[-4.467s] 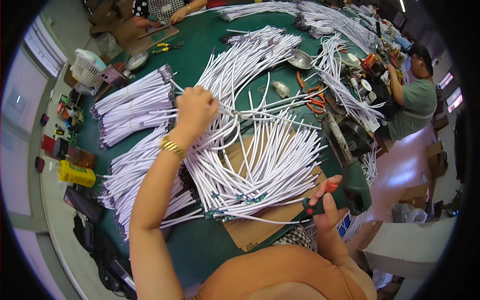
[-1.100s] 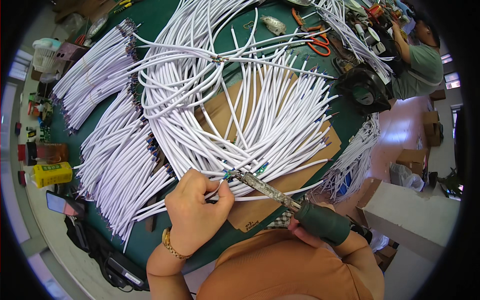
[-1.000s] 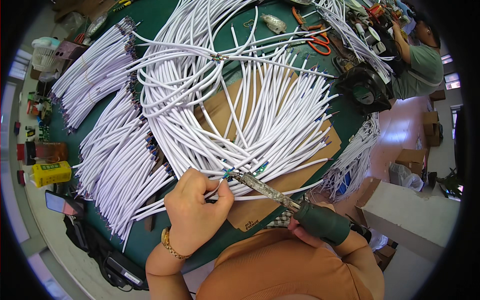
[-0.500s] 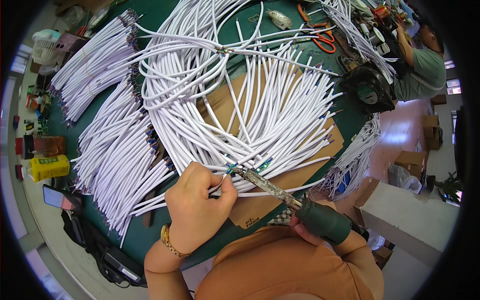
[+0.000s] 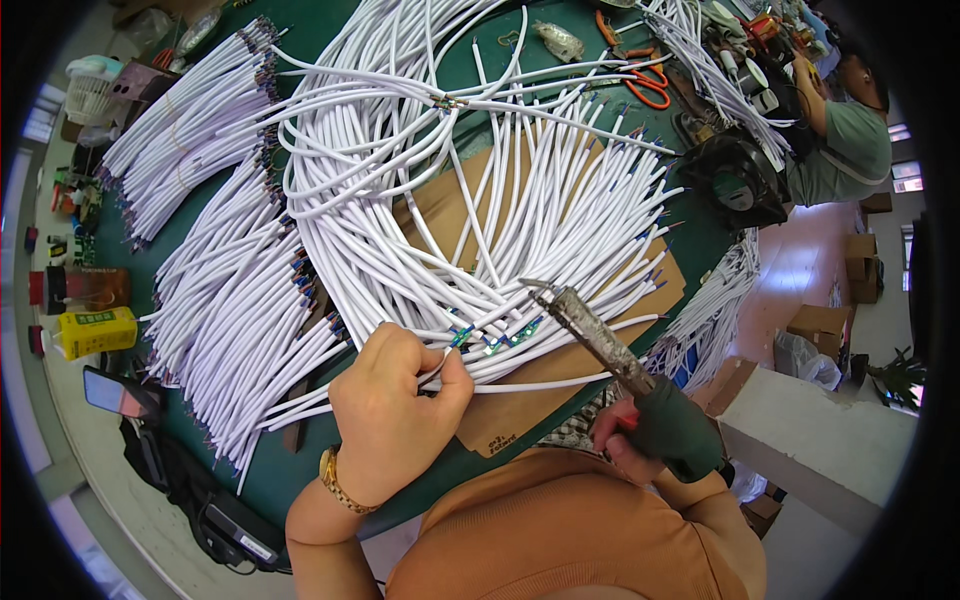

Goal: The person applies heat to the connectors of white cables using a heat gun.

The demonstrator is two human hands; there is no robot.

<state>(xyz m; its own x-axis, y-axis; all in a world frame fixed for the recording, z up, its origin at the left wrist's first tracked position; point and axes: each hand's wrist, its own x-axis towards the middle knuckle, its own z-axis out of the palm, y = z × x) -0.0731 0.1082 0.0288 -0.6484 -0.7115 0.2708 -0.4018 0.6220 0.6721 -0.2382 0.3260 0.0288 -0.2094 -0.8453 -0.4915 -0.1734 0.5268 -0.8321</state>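
Note:
My left hand (image 5: 392, 415) pinches a white cable between thumb and forefinger. Just beyond the fingertips, a small green circuit board (image 5: 461, 337) joins the cable. My right hand (image 5: 628, 455) grips a soldering iron (image 5: 607, 347) by its dark green handle. The iron's bent tip is raised above the cables, apart from the board. Another small green board (image 5: 523, 333) lies among the cables to the right. A large heap of white cables (image 5: 345, 240) with stripped coloured wire ends covers the table beyond both hands.
Brown cardboard (image 5: 510, 415) lies under the cables. Bundled cables (image 5: 190, 135) rest at the left. Orange-handled scissors (image 5: 648, 85) and a black fan-like device (image 5: 735, 178) are at the far right. A phone (image 5: 118, 393) and yellow carton (image 5: 97, 331) stand left. Another person (image 5: 845, 130) sits at far right.
My right hand has drawn the soldering iron to the right, lifting its tip off the board near my left fingers. My left hand has stayed in place, still pinching the cable.

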